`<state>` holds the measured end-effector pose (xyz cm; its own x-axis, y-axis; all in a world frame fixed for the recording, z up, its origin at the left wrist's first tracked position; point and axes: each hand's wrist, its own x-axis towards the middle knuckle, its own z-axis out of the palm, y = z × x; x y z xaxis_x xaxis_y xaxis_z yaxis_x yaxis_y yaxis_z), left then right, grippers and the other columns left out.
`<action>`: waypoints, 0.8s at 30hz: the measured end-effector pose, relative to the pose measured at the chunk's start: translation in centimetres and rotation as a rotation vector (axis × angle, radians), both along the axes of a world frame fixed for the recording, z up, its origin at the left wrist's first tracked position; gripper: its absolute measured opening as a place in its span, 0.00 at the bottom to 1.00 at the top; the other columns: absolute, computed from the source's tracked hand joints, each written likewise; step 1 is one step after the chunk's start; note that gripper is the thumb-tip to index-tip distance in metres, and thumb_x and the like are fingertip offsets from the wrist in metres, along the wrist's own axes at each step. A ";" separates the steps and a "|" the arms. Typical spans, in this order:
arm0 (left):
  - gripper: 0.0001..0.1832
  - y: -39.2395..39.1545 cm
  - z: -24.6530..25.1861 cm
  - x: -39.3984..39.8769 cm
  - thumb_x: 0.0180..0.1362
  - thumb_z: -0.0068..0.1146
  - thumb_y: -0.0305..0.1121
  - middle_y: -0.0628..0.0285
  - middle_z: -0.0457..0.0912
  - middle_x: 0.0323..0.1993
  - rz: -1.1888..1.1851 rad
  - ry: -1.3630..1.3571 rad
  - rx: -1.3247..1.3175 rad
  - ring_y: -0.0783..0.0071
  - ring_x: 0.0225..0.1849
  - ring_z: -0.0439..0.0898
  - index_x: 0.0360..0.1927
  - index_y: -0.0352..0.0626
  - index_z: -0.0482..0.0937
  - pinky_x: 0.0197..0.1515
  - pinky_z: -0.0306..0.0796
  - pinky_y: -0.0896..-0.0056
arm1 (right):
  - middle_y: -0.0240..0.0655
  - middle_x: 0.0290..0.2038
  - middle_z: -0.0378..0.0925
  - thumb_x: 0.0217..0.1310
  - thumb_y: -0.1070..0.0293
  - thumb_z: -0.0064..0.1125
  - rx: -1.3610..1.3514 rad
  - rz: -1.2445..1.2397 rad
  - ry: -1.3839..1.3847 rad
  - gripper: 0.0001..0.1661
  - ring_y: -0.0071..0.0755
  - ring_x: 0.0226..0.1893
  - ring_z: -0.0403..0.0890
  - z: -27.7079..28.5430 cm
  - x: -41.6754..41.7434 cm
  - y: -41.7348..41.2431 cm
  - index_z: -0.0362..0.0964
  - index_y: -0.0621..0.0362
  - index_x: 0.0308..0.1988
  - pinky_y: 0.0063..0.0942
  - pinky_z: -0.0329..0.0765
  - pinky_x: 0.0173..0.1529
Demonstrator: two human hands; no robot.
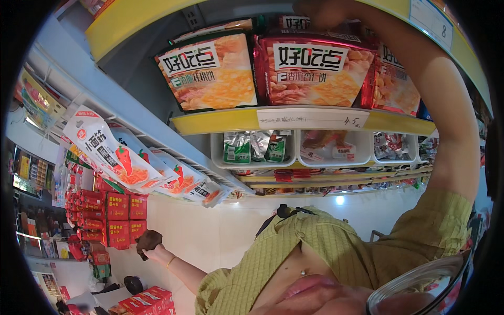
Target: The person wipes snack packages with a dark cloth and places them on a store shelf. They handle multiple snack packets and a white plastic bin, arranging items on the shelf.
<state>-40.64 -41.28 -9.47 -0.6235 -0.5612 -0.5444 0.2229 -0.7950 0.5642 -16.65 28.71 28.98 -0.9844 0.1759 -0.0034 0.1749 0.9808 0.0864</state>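
Off to the left, away from the shelves, my left hand (155, 252) is closed around a bunched dark brown cloth (149, 241). My right arm reaches up along the right side into a yellow-edged shelf. There my right hand (325, 15) is in shadow, over the top of a red biscuit pack (315, 75); its fingers are too dark to make out, and whether it grips anything is unclear. A green-edged biscuit pack (210, 75) stands to the left of the red one. Another red pack (395, 78) is partly covered by my forearm.
A yellow shelf edge (220, 123) carries a paper price label (313, 119). Below are white plastic bins (293, 159) of small packets. Snack pouches (118, 153) hang from the shelf end at left. Red drink cartons (118, 216) are stacked beyond, and red boxes (147, 301) lie lower.
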 end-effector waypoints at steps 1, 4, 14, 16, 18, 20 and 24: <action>0.24 -0.4 -0.8 -0.6 0.57 0.42 0.45 0.58 0.72 0.55 -0.020 0.004 0.011 0.56 0.57 0.69 0.54 0.44 0.70 0.58 0.63 0.48 | 0.51 0.46 0.73 0.56 0.54 0.51 0.000 0.008 0.010 0.28 0.47 0.46 0.73 0.2 0.5 -0.5 0.68 0.63 0.50 0.37 0.68 0.52; 0.24 -0.5 -1.3 -1.6 0.57 0.43 0.45 0.58 0.72 0.54 -0.106 0.110 0.088 0.56 0.56 0.70 0.53 0.44 0.71 0.57 0.65 0.48 | 0.51 0.46 0.73 0.56 0.55 0.52 -0.010 0.058 0.067 0.28 0.47 0.46 0.73 0.7 1.6 -1.6 0.68 0.63 0.50 0.37 0.68 0.52; 0.23 1.7 0.4 -1.9 0.59 0.39 0.45 0.58 0.73 0.53 -0.133 0.108 0.083 0.57 0.56 0.69 0.54 0.45 0.71 0.59 0.63 0.49 | 0.51 0.46 0.72 0.56 0.57 0.54 0.109 0.309 0.292 0.26 0.48 0.47 0.72 1.6 3.0 -6.2 0.68 0.63 0.50 0.37 0.67 0.52; 0.22 2.5 1.1 -1.5 0.60 0.39 0.44 0.58 0.74 0.53 -0.133 0.121 0.082 0.57 0.57 0.69 0.53 0.46 0.72 0.59 0.62 0.50 | 0.51 0.46 0.72 0.56 0.58 0.54 0.126 0.332 0.320 0.26 0.48 0.47 0.72 1.4 3.2 -6.5 0.67 0.63 0.50 0.37 0.67 0.52; 0.23 5.0 2.7 -0.4 0.59 0.39 0.44 0.58 0.73 0.53 -0.133 0.174 0.088 0.56 0.57 0.69 0.53 0.45 0.72 0.59 0.62 0.49 | 0.51 0.46 0.72 0.56 0.58 0.54 0.136 0.320 0.324 0.25 0.48 0.47 0.72 1.5 3.7 -6.7 0.67 0.63 0.50 0.37 0.67 0.53; 0.23 5.1 2.8 0.0 0.59 0.40 0.45 0.57 0.73 0.53 -0.136 0.188 0.097 0.56 0.57 0.68 0.53 0.45 0.72 0.59 0.62 0.48 | 0.50 0.49 0.71 0.57 0.56 0.53 0.086 0.223 0.249 0.27 0.48 0.50 0.71 1.6 4.2 -7.2 0.66 0.61 0.52 0.37 0.65 0.55; 0.23 1.3 0.2 -1.4 0.59 0.40 0.45 0.57 0.73 0.53 -0.119 0.103 0.059 0.56 0.57 0.69 0.53 0.45 0.72 0.59 0.61 0.48 | 0.48 0.51 0.70 0.60 0.49 0.50 -0.104 0.109 0.153 0.29 0.45 0.53 0.69 1.7 4.2 -7.5 0.66 0.59 0.53 0.35 0.63 0.58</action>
<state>-42.05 -40.02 -9.25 -0.7376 -0.4494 -0.5041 0.1797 -0.8502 0.4949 -12.44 21.19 30.71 -0.9881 0.0748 0.1347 0.0706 0.9969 -0.0356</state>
